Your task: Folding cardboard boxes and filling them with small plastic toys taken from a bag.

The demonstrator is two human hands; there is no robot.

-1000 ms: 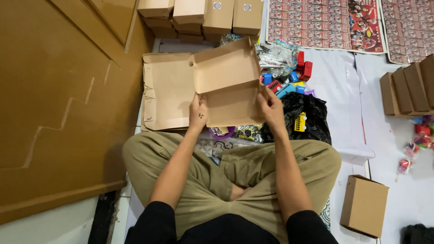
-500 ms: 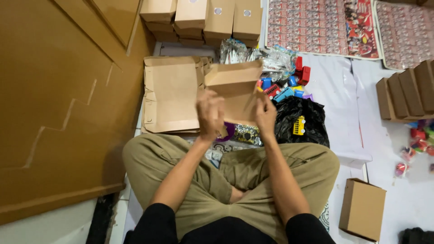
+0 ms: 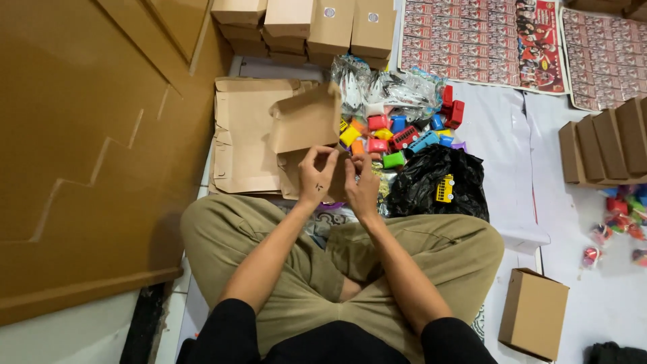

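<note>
Head view: carton blank half-folded, both hands drawn together at its lower edge

Left to right: stack of flat cardboard blanks (image 3: 242,135) on the floor; partly folded carton (image 3: 306,128), a second ago spread open and flat, now with its panel raised and turned inward; left hand (image 3: 317,176) and right hand (image 3: 362,189), earlier apart at its corners, now close together pinching its bottom flaps, so folding appears under way; coloured toy vehicles (image 3: 397,131); black plastic bag (image 3: 438,182); finished small box (image 3: 534,311)
</note>
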